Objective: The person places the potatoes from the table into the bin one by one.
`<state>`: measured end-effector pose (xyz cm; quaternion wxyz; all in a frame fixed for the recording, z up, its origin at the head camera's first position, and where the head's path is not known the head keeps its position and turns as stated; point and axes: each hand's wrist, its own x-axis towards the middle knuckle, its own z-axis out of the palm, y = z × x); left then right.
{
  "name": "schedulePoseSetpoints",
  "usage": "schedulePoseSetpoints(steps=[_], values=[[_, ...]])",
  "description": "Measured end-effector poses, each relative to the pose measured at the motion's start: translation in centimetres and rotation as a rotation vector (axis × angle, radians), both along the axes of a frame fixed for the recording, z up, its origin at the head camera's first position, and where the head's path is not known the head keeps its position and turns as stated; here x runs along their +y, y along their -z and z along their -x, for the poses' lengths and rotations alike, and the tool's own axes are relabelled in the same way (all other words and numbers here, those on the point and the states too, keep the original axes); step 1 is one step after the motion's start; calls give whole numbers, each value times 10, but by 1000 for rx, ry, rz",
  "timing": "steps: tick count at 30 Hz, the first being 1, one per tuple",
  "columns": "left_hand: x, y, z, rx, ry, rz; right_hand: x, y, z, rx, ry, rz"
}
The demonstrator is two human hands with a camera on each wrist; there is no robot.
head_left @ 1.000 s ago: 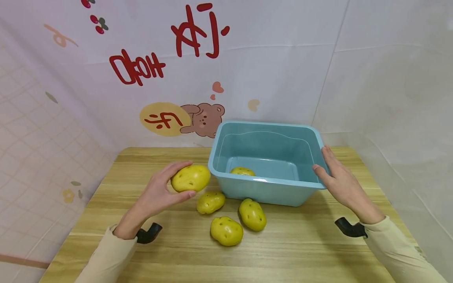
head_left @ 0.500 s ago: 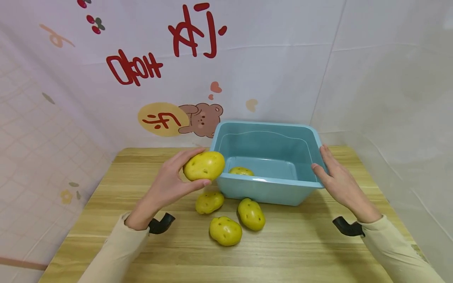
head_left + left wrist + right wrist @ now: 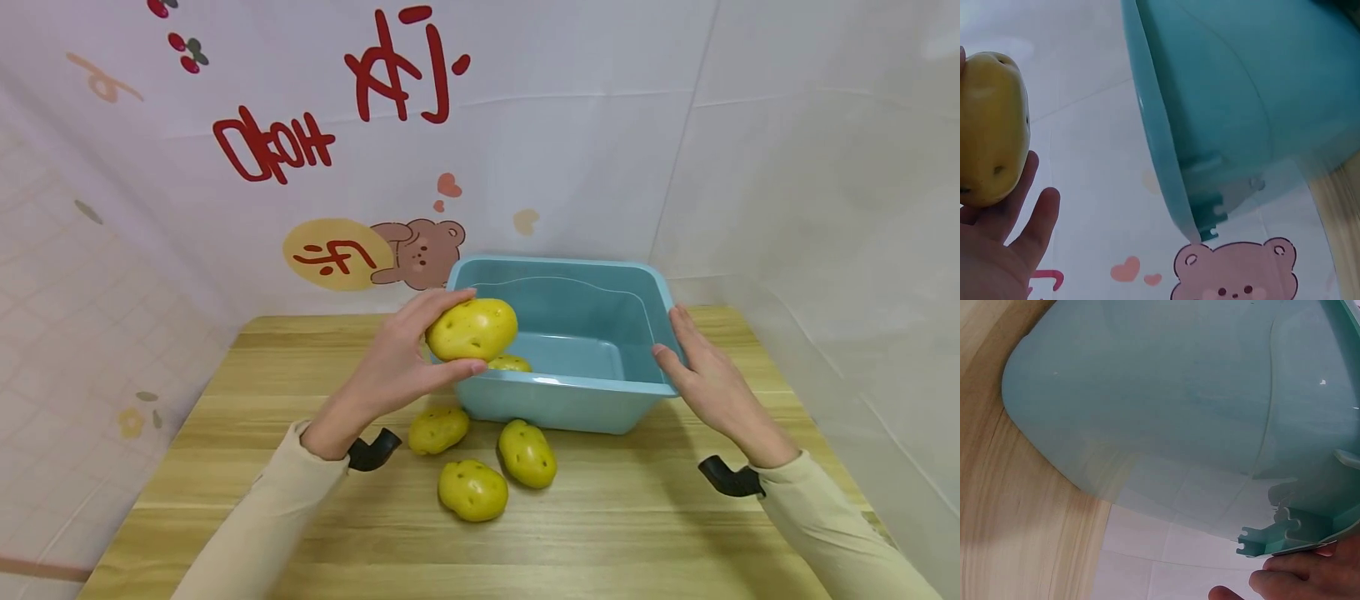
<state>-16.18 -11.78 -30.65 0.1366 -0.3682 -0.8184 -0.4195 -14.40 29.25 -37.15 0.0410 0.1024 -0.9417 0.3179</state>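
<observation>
Wooden worktop (image 3: 600, 533): left hand (image 3: 397, 358), fingers (image 3: 438, 302) pinching potato (image 3: 474, 330), long axis crosswise, above left end of tub (image 3: 555, 404); right hand (image 3: 708, 379) pinching opposite rim (image 3: 662, 290).

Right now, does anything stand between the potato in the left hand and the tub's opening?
Nothing visible does: the left hand holds the potato higher than the tub's rim; another potato lies inside, toward the left.

From here I have my left forearm (image 3: 270, 512) slanting forward and inward, the left hand (image 3: 397, 358) raised, thumb below the fingers in a grip; my right forearm (image 3: 832, 517) angles in opposite, the right hand (image 3: 708, 379) holding on, thumb spread apart from the fingers
</observation>
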Motion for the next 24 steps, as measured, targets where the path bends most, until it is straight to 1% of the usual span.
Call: schedulePoseSetpoints(steps=[5,8,15,24], values=[[12,-2,6,13,4,3,-1,0,0,-1,9,-10],[20,-1,11,5,-5,7,-1,0,0,2,11,-14],[34,1,20,-36,-25,43,-2,0,0,3,6,-11],[53,4,29,-112,-17,84,-2,-1,-1,9,7,-7]])
